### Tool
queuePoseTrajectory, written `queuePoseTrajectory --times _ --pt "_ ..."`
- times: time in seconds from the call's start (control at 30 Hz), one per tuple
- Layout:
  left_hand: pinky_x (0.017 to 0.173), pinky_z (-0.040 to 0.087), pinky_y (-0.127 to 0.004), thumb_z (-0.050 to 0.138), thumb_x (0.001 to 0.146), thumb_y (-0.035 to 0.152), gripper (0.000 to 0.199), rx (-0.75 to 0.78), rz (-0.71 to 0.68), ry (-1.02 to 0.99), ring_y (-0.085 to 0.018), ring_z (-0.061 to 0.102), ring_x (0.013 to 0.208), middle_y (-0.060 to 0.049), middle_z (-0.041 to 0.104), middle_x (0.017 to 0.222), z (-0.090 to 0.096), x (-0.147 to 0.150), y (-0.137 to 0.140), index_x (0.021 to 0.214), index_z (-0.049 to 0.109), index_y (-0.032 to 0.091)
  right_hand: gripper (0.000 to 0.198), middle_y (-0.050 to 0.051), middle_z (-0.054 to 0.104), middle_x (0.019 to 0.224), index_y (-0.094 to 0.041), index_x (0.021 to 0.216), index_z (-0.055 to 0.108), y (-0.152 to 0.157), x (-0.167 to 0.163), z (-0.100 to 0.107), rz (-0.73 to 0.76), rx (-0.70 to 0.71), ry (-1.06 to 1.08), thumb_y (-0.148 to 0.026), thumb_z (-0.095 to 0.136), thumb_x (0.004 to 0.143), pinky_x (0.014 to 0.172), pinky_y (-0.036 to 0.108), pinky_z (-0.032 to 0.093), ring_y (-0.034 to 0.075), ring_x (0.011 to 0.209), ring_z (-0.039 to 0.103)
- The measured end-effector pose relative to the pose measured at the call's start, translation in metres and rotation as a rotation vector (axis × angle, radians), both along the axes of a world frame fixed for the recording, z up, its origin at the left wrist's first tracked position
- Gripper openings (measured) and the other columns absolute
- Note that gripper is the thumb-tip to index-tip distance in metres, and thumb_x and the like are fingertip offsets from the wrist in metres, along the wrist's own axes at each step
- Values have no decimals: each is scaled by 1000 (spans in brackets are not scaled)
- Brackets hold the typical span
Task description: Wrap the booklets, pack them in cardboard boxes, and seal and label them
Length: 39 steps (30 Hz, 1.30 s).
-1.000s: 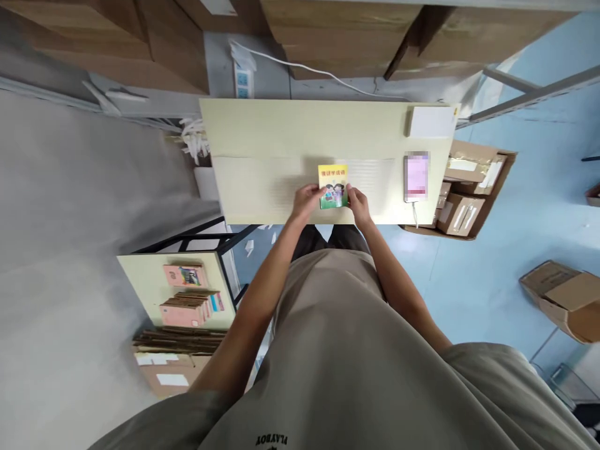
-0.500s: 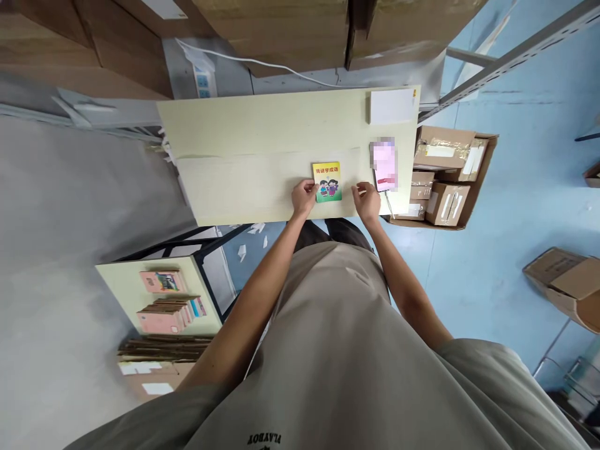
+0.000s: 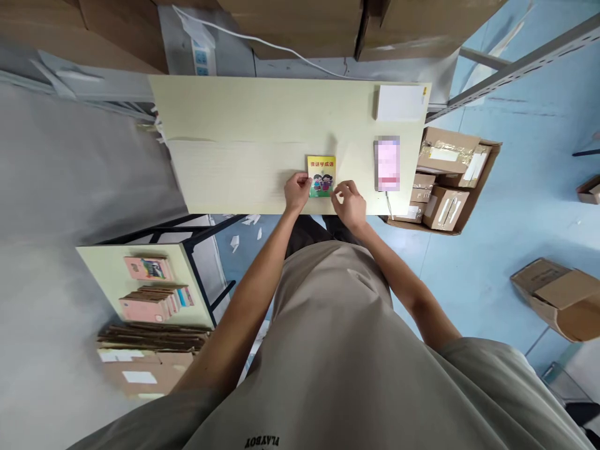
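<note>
A small book (image 3: 322,170) with a yellow and green cover, red Chinese characters and two cartoon children lies on the cream tabletop (image 3: 234,112). At its left edge, my left hand (image 3: 297,191) has thumb and fingers closed on the book. My right hand (image 3: 350,205) is at the lower right edge, fingers bent and the tips against the book's side. To the right of that hand lies a phone (image 3: 387,164) with a pink, partly blurred screen and a cable at its lower end.
A white box (image 3: 400,103) sits at the table's far right corner. Right of the table, a large carton (image 3: 487,169) holds several smaller boxes. Books (image 3: 143,310) lie on a side table (image 3: 100,262) at left, near flattened cardboard (image 3: 150,337). A white cable (image 3: 262,42) runs behind.
My right hand has moved left from beside the phone to the book's right edge. My left hand stays at the left edge. The whole view has shifted slightly.
</note>
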State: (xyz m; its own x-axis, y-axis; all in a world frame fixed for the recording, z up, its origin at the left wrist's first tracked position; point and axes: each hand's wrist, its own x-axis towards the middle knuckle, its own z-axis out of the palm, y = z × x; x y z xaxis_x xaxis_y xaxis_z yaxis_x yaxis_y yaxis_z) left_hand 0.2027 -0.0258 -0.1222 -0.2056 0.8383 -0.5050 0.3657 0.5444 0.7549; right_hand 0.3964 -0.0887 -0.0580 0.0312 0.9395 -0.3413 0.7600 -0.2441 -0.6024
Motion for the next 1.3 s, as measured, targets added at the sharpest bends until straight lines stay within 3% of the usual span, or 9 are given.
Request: queuePoseTrajectory --times 0.1,0.2,0.37,0.5,0.6,0.73,1.0,1.13,1.3 --pt "100 62 -37 80 106 41 19 40 19 14 -25 80 99 -4 80 94 3 1 -2 111 78 24 28 16 73 142 -23 117 74 16 -27 -3 98 -39 -10 -38 52 123 90 39 66 29 109 81" --pt "106 61 -40 80 107 49 26 58 -44 53 -28 79 105 -6 78 95 4 3 -3 101 77 24 24 19 70 149 -20 125 73 28 -48 -10 150 -126 -35 -30 52 122 97 42 67 31 117 81" --pt "114 61 -48 86 96 33 12 11 -60 157 -32 76 105 -12 80 107 -3 13 -2 94 79 24 17 16 73 151 -21 125 76 37 -40 -19 214 -168 19 -29 64 116 102 47 69 33 119 81" --pt "112 60 -46 83 100 28 10 15 3 159 -28 75 99 -10 79 105 -6 19 -5 93 77 22 23 16 80 135 -21 127 75 63 3 -36 11 -72 64 -38 63 118 108 51 68 31 111 81" --pt "109 61 -42 85 100 24 13 34 35 167 -23 74 92 -8 79 107 -3 20 -7 92 77 20 28 16 82 124 -17 134 71 94 22 -50 -97 -136 71 -36 71 113 114 60 64 34 116 80" --pt "102 64 -38 85 101 24 10 50 42 171 -21 76 89 -7 80 109 1 23 -9 94 78 22 27 13 82 113 -21 119 71 121 14 -56 -150 -232 65 -42 80 106 116 61 62 36 122 78" --pt "103 67 -42 76 109 24 3 110 71 176 -25 81 99 -8 82 109 -1 25 -15 107 74 25 27 5 75 89 -27 86 62 124 -1 -42 -190 -269 61 -42 77 103 97 46 63 28 95 74" --pt "118 63 -50 67 115 32 8 230 -109 286 -32 78 127 -14 78 133 12 28 -24 118 73 27 31 4 73 83 -27 83 60 125 3 -42 -189 -277 82 -44 77 101 90 41 61 26 88 74" --pt "128 55 -64 86 104 45 38 238 -387 340 -47 66 147 -27 69 155 30 52 -36 127 72 18 27 5 72 76 -26 86 65 129 5 -48 -145 -273 52 -46 74 102 90 44 63 29 87 75"
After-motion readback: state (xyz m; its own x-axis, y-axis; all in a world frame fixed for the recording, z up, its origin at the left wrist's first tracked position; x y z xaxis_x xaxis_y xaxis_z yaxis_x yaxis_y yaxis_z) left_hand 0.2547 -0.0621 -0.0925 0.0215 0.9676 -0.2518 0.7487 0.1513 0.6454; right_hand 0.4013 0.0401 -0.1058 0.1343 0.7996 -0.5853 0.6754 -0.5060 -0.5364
